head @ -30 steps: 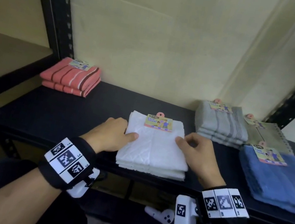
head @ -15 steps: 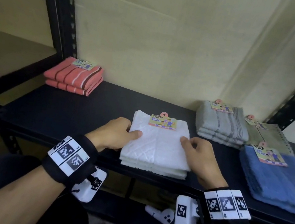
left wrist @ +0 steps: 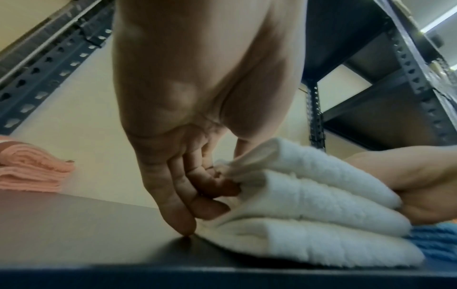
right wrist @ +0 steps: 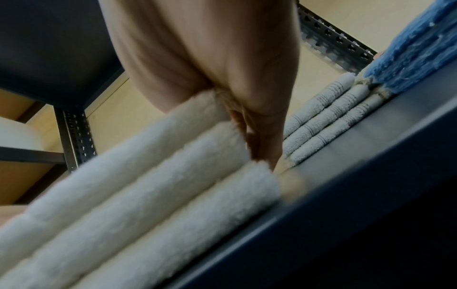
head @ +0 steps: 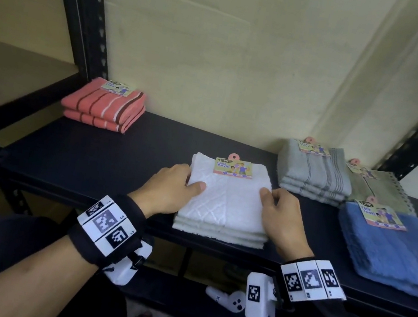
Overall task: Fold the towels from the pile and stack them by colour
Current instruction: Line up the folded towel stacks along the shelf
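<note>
Hands slid the white towel stack [head: 224, 205] forward; three quilted folded layers.

I count three white towels [head: 224, 205] at centre frame, two red towels [head: 104, 105] upper left, three grey towels [head: 314, 174] right, one olive towel [head: 381, 188], one blue pile [head: 393, 246].

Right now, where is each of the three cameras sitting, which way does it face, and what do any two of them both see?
Head: worn on the head, looking down at the black shelf; both forearms, left hand and right hand grip the white towel stack.
Left wrist: low at the shelf's front edge, looking along the left hand's fingers.
Right wrist: tilted, looking along the right hand past the stack to the grey towels.
Shared: all see the white stack.
</note>
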